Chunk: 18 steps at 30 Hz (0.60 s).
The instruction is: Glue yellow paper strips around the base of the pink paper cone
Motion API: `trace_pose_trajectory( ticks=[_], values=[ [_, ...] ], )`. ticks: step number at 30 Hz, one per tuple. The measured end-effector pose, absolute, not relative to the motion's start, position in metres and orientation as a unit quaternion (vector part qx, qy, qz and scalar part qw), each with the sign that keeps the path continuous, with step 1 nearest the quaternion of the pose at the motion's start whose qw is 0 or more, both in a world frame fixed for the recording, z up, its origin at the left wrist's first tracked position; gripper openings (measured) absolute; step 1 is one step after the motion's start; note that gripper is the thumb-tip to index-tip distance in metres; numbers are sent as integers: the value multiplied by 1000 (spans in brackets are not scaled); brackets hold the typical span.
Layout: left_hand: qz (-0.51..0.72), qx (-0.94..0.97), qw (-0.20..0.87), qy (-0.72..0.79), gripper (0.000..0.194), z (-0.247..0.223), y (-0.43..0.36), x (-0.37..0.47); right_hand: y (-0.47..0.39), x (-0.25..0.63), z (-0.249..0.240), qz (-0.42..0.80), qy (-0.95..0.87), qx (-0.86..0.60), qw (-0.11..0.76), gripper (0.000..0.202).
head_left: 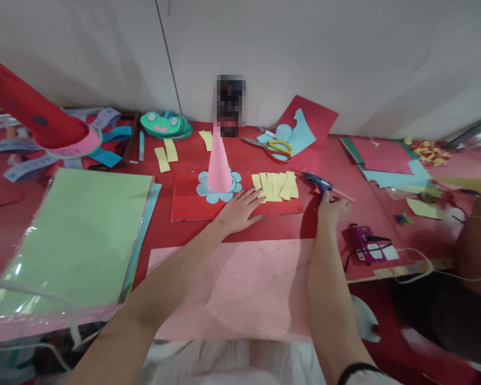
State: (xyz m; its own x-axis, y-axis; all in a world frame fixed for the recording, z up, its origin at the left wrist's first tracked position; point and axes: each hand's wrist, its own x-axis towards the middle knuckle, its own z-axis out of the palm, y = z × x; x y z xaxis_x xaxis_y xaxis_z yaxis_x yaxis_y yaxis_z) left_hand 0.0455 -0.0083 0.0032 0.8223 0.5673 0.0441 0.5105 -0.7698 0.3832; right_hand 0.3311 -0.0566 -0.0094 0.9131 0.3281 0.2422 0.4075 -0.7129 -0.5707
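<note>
My left hand (pixel 242 210) lies flat with fingers spread on the red board (pixel 192 208), its fingertips at the left edge of several pale yellow paper strips (pixel 278 186). Beside it a pink paper cone (pixel 219 168) stands upright on blue scalloped paper shapes (pixel 204 187). At the board's right, my right hand (pixel 333 207) is closed around the handle of a blue glue gun (pixel 318 183), whose tip points left toward the strips. A pinkish glue stick sticks out of the gun's back. The fingers partly hide the handle.
Scissors (pixel 278 147) lie behind the board near cut blue paper (pixel 302 136). Green frog cutouts (pixel 166 125) sit back left; wrapped green sheets (pixel 92 230) are at left. A purple box with cables (pixel 363 243) and a person's arm (pixel 479 246) are at right.
</note>
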Motion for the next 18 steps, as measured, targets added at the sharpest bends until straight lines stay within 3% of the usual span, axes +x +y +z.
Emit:
trace_pose_trajectory(
  ticks=[4, 13, 18],
  values=[
    [93, 936, 186, 285, 54, 0, -8, 45, -52, 336, -20, -67, -197, -927, 311, 33],
    [96, 932, 153, 314, 50, 5, -18, 47, -46, 329, -21, -49, -264, -914, 304, 25],
    [85, 910, 110, 391, 48, 23, -26, 40, -50, 329, -17, -46, -267, -905, 327, 35]
  ],
)
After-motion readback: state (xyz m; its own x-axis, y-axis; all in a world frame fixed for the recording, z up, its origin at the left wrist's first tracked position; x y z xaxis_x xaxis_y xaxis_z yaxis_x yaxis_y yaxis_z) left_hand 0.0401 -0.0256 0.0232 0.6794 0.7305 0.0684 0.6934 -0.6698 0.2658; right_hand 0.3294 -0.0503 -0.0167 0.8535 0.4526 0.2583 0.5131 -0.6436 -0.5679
